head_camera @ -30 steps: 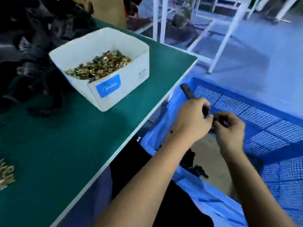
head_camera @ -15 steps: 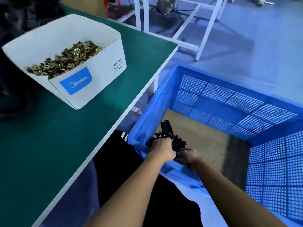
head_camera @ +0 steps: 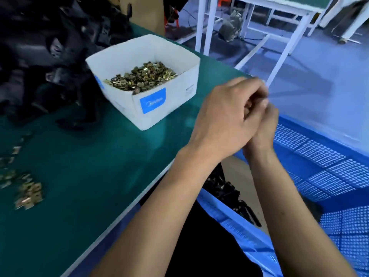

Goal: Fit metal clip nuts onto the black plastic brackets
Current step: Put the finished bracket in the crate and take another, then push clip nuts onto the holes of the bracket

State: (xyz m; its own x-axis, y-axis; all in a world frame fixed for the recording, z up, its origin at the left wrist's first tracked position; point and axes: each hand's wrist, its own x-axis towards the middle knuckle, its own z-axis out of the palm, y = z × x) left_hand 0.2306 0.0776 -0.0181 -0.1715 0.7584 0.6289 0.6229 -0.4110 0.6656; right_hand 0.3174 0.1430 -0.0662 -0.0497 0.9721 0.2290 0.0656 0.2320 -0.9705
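Moved: both hands are now lifting out of the crate and meeting above the table's right edge, where half a second ago they were reaching down among the brackets inside it.
Loose nuts [head_camera: 28,193]: one small scatter is lying at the table's left edge; blur is making a count impossible.
Bracket pile [head_camera: 60,56]: one dark heap is sitting at the table's far left, too tangled to count.
Box [head_camera: 159,104]: one white carton with a blue label is standing on the green table [head_camera: 95,176], holding one heap of brass nuts [head_camera: 141,77], far too many to count.
Left hand [head_camera: 225,120]: its fingers are curling in against the right hand; whether they are holding anything, I cannot tell.
Right hand [head_camera: 265,124]: it is lying mostly hidden behind the left; grip unclear.
Crate [head_camera: 339,176]: one blue mesh bin is standing right of the table, with one clump of black brackets [head_camera: 229,192] lying inside near its left wall.
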